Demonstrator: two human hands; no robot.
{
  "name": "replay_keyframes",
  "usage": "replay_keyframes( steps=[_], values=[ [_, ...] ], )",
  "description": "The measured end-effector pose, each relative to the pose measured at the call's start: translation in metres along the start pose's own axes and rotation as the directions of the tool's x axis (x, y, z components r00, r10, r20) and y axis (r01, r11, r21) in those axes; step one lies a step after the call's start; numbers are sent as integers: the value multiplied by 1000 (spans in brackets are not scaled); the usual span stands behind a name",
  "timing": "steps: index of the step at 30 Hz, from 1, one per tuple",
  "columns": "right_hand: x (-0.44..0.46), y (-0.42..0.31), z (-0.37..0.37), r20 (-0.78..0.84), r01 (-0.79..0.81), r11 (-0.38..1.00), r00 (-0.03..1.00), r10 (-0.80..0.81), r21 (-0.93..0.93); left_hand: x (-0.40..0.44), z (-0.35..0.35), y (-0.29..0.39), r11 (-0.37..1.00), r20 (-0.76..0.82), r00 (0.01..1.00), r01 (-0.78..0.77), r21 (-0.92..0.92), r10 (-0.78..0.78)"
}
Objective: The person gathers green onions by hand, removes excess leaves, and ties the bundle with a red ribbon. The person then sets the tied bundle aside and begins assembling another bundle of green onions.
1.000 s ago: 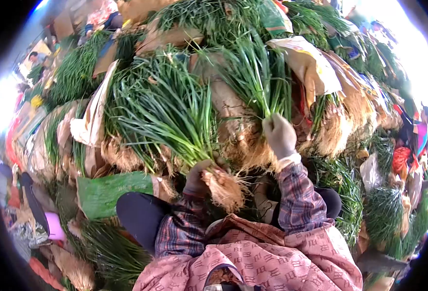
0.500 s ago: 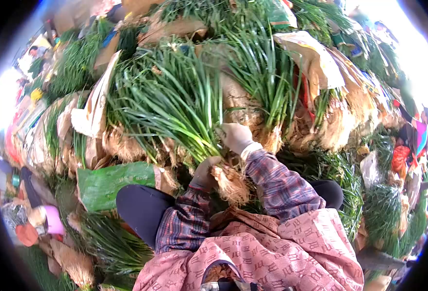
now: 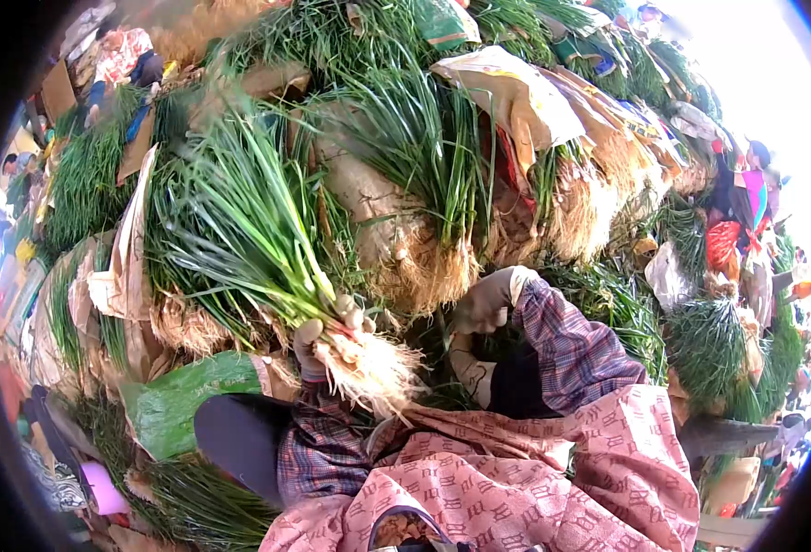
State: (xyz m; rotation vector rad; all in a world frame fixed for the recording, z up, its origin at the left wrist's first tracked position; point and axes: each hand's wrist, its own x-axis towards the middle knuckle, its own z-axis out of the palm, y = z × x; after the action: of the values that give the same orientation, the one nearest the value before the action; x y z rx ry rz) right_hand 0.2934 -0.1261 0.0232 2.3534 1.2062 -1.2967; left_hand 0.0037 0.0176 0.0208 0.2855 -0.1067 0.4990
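My left hand [image 3: 310,348], in a pale glove, is closed around the lower stems of a bunch of spring onions [image 3: 276,248]. The long green leaves fan up and to the left, while the pale, stringy roots [image 3: 368,370] hang toward my lap. To the right of those roots is my right hand [image 3: 482,305], also gloved and apart from the bunch. Its fingers are curled in, and I cannot make out whether anything is in them. Just above it, another bundle with brown roots [image 3: 428,271] leans on the pile.
Stacked bundles with roots facing me rise ahead, some wrapped in brown sacking [image 3: 359,184]. A green sack [image 3: 189,396] lies by my left knee [image 3: 240,446]. Loose green leaves [image 3: 598,313] cover the ground at right. A person [image 3: 746,193] is at the far right.
My right hand has left the bunch and moved right and down toward my knee. My left hand still grips the bunch, now shifted left with its roots more spread. The view has turned right.
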Motion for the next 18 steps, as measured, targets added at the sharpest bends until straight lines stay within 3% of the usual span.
replay_keyframes(
  steps=[1, 2, 3, 4, 6, 7, 11, 13, 14, 15, 16, 18],
  values=[
    [-5, 6, -9, 79, -23, 1000, 997, 21, 20, 3, 7, -5, 1000, -15, 1000, 4, 27, -3],
    [-7, 11, -24, -7, -122, 988, 992, 123, 91, 4, 13, -12, 999, -32, 999, 3, 52, -1],
    [-21, 8, -41, -286, -325, 892, 864, 416, 315, 3, 10, -18, 999, -62, 998, 33, 7, -33],
    [-8, 26, -42, -433, -329, 917, 809, 397, 225, 0, 9, -25, 996, -143, 988, 61, 67, -51],
    [35, 48, -36, -352, -292, 830, 802, 483, 475, -1, -9, -29, 982, -149, 975, 175, 67, -163],
    [95, 73, -16, -536, -217, 851, 696, 478, 478, -2, -10, -29, 977, -130, 973, 202, 71, -192],
    [40, 37, -49, -557, -52, 843, 729, 398, 535, -2, -13, -25, 968, -143, 962, 242, 61, -231],
    [-6, 25, -66, -722, 84, 875, 605, 335, 477, -1, -8, -25, 966, -157, 957, 255, 45, -245],
    [-27, 23, -76, -828, 127, 937, 517, 218, 326, -3, -15, -27, 964, -190, 951, 260, 62, -244],
    [-40, 16, -78, -769, 446, 717, 610, 194, 535, -1, -19, -32, 970, -174, 960, 233, 64, -219],
    [-50, 5, -79, -722, 650, 351, 681, 125, 674, 1, -22, -36, 977, -157, 968, 205, 65, -193],
    [-62, -25, -71, -588, 580, 137, 809, 21, 803, 3, -19, -37, 925, -157, 974, 207, 317, -164]
  ],
)
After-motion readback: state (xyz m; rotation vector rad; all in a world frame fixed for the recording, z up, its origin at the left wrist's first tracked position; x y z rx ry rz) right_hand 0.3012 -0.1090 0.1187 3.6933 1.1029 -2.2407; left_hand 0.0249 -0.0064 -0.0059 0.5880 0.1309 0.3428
